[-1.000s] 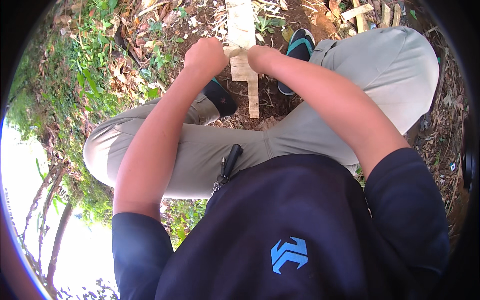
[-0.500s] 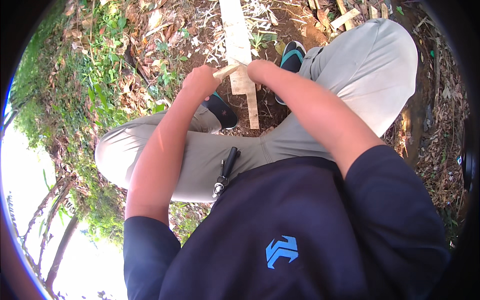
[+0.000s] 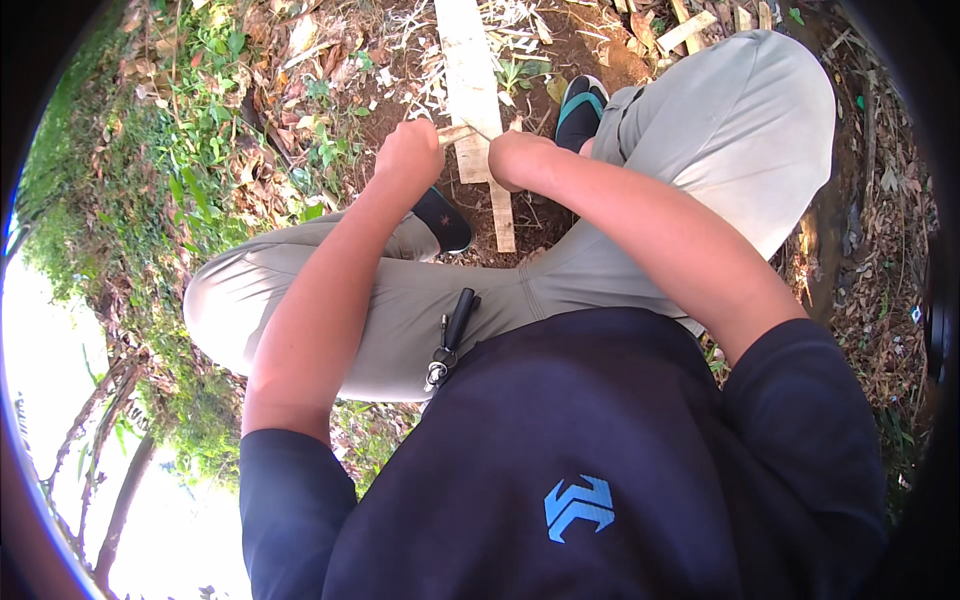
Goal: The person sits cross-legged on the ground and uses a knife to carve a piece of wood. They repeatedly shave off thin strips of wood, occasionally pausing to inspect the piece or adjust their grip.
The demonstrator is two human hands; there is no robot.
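Note:
My left hand [image 3: 408,156] is closed round a short pale piece of wood [image 3: 457,134], whose free end points right over a long flat board [image 3: 470,85]. My right hand [image 3: 518,160] is closed too, at the board's right edge. A small light tip pokes out above its knuckles, and a thin dark edge runs from it toward the wood piece; the hand hides what it holds. The board lies lengthwise on the ground between my feet, its near end cut to a narrow tongue [image 3: 503,220].
Sandals [image 3: 582,105] are on my feet at either side of the board. Pale wood shavings [image 3: 425,60] and dry leaves litter the soil. Several wood offcuts [image 3: 688,32] lie at the far right. Green plants [image 3: 205,125] grow at left. Keys [image 3: 440,368] hang at my waist.
My left hand has shifted slightly right, and less of the wood piece shows. My right hand has come slightly nearer to me and left, and its elbow has moved outward.

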